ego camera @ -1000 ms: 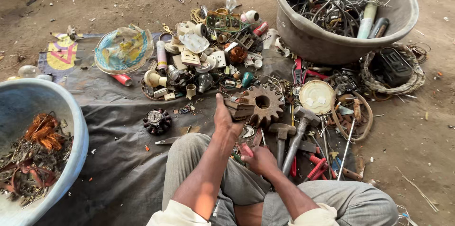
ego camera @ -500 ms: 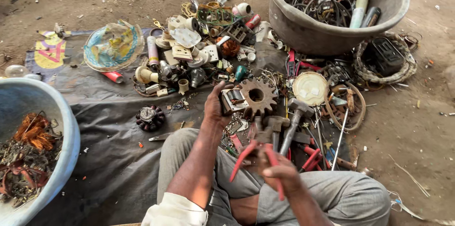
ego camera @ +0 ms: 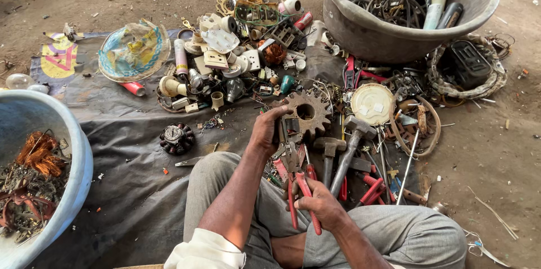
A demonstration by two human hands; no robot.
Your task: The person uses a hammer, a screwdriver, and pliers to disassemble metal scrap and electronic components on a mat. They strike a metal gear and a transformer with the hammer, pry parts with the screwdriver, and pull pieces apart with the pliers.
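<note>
We hold red pliers (ego camera: 300, 190) tight in our right hand (ego camera: 321, 204), nose up toward a small metal part (ego camera: 289, 129). Our left hand (ego camera: 266, 129) is shut on that part, just above the pliers tip & nearer to it. Pliers run near-to-far. A rusty gear (ego camera: 307, 112) sits right beside those fingers. A colourful round wrapper (ego camera: 133, 51) lies far left; a grey tub (ego camera: 394, 32) far right.

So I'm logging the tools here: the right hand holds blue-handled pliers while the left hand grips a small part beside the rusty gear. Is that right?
Not quite: the pliers have red handles, not blue, as the head view shows. The rest stands: the right hand holds them, and the left hand grips a small part beside the rusty gear.
</note>
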